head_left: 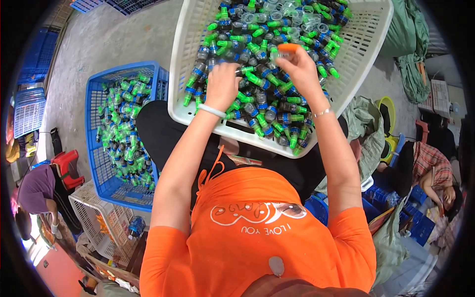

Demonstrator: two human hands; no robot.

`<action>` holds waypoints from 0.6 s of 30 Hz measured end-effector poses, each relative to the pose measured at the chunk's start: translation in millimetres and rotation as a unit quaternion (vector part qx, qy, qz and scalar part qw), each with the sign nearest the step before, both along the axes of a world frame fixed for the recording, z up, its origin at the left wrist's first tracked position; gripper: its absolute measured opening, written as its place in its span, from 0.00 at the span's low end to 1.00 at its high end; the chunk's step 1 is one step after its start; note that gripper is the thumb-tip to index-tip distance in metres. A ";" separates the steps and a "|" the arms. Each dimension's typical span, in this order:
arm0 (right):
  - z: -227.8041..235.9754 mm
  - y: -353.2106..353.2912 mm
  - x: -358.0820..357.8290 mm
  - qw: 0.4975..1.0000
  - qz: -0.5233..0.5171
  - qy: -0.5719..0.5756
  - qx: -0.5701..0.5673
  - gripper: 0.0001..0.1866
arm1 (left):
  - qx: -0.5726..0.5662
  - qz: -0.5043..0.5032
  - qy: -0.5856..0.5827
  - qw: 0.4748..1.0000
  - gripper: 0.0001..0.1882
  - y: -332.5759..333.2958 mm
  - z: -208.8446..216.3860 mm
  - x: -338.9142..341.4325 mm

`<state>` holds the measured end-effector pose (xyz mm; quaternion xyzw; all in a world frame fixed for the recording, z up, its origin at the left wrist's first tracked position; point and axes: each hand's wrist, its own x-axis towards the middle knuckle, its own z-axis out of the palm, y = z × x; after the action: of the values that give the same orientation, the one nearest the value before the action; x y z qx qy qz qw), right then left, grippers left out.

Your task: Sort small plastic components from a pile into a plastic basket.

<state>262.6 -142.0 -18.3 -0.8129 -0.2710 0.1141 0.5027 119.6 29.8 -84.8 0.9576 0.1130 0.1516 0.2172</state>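
Observation:
A large white plastic basket [180, 54] rests across my lap, heaped with small dark bottles with blue bands and bright green tops [260, 81]. My left hand [222, 85] is down among them on the basket's left side, its fingers curled at a small green-topped bottle [245, 71]. Farther right, my right hand [300, 70] hovers over the heap, thumb and forefinger pinched on a small clear piece, probably a plastic cap; motion blurs it. An orange cover sits on that forefinger. Loose clear caps [309, 21] lie on the bottles at the far side.
A blue basket [94, 148] of similar bottles stands at my left, beside a white crate [106, 222]. One person in purple [38, 190] bends at far left; another in plaid [431, 161] is at right. Green sacks [363, 123] and a red chair [68, 168] stand around.

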 end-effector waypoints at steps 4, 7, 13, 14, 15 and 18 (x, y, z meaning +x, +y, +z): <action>3.2 -13.7 -37.7 0.988 0.039 0.113 0.093 0.16 | -0.358 -0.062 -0.059 0.930 0.19 -5.3 22.1 -17.0; 14.6 -2.3 -66.6 0.989 0.106 0.027 0.098 0.15 | -0.501 -0.068 -0.026 0.862 0.18 -16.2 43.1 -37.3; 29.9 -7.7 -85.7 0.985 0.148 0.061 0.070 0.15 | -0.552 -0.055 -0.024 0.832 0.17 -33.4 66.5 -60.0; 35.9 -8.8 -86.5 0.983 0.170 0.009 0.065 0.15 | -0.536 -0.057 -0.041 0.841 0.17 -35.2 68.4 -62.1; 40.5 -10.0 -87.1 0.979 0.191 -0.044 0.059 0.16 | -0.520 -0.059 -0.058 0.850 0.17 -36.7 70.0 -64.0; 52.9 -13.6 -86.5 0.968 0.223 -0.116 0.015 0.14 | -0.544 -0.073 -0.058 0.834 0.17 -32.9 74.0 -70.2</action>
<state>176.1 -155.6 34.6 -0.7316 -0.5038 0.1245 0.4420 49.4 -3.1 -10.8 0.6796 0.0938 0.1045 0.7200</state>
